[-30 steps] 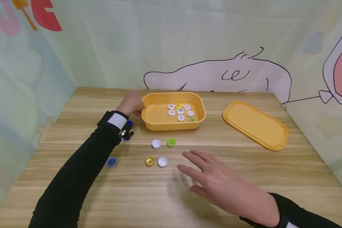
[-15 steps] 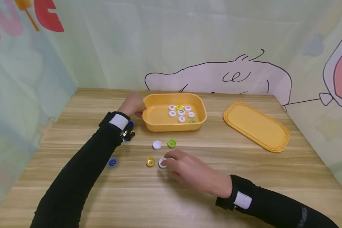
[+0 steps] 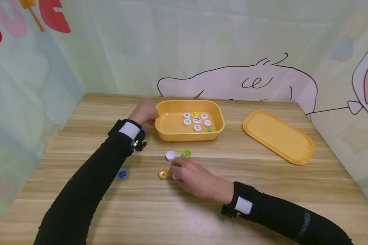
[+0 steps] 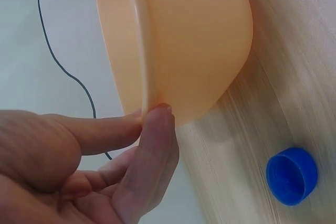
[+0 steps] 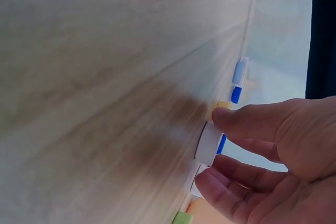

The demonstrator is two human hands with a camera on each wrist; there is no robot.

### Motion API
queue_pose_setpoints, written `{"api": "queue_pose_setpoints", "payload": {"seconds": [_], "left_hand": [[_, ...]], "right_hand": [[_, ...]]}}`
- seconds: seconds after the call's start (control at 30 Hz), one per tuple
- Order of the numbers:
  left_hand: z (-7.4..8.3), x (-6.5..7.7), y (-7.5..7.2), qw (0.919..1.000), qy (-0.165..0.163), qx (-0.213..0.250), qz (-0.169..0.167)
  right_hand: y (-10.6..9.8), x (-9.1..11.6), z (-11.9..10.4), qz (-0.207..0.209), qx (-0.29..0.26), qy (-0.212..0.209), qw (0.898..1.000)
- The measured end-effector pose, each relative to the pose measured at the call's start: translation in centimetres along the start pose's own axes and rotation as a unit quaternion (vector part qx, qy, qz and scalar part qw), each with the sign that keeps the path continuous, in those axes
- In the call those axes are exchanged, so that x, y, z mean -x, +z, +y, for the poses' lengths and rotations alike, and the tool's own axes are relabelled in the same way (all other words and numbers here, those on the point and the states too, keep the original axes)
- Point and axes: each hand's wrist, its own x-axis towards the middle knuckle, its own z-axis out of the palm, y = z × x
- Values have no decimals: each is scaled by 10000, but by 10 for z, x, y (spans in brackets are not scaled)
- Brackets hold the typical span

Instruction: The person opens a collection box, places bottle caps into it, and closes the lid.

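Observation:
My left hand pinches the left rim of a yellow plastic box; in the left wrist view, thumb and fingers lie on either side of that rim. Inside the box are several printed bottle caps, mostly white. At the middle of the table, my right hand has its thumb and fingers around a white bottle cap, which still stands on the wood. Close to it lie a yellow cap, another white cap and a green cap.
A flat yellow lid lies on the table at the right. Left of the loose caps is a blue cap. Another blue cap stands beside the box, partly hidden by my left wrist in the head view. A printed curtain backs the table.
My right hand has moved left and closed in around the white cap, its fingers drawing together. The left hand has stayed on the box rim, and the box stands where it was.

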Motion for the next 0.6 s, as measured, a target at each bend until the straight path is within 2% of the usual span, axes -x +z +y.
{"api": "queue_pose_setpoints", "payload": {"seconds": [0.33, 0.47, 0.6], "left_hand": [[3, -1, 0, 10000, -9, -40, -54], [3, -2, 0, 9999, -30, -135, -98], [2, -1, -1, 9997, 34, -205, -107]], "right_hand": [[3, -4, 1, -215, 14, 79, 9997], [0, -4, 3, -178, 11, 122, 9998], [-11, -5, 7, -19, 1, 278, 9996]]}}
